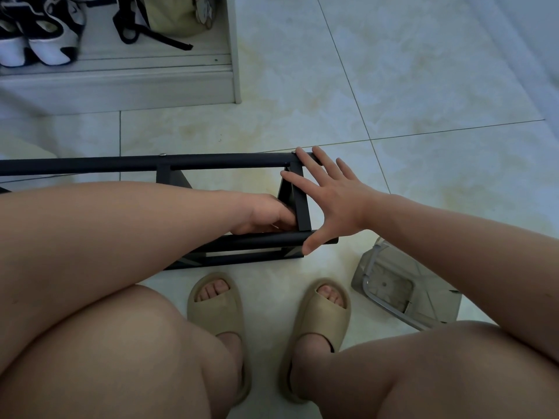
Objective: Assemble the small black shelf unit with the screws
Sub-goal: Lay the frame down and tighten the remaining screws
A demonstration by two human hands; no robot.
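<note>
Bracing the small black shelf unit low on the tiled floor, just ahead of the feet; right hand spread flat with straight fingers, fingertips on the far rail, thumb down at the near rail, palm over the end bracket, pressing and not gripping; left hand reaching inside the frame, fingers curled against the foot of that bracket, anything pinched there hidden, so impossible to tell whether holding a screw, a tool or nothing.

Judged as the step of fastening the end bracket to the near rail from inside, the far joint apparently already screwed; calling next for steady pressure from the right hand to keep the holes lined up, and for small, blind finger turns from the left without cross-threading.

Counted: two hands; two long rails in plain sight, plus a lower bar beneath the near one; two cross brackets, the end bracket and a second bracket further left; two screw heads on the far rail, one above the second bracket, one beside the right index fingertip; two sandals; one grey plastic object lying to the right; no loose screws visible.
</note>
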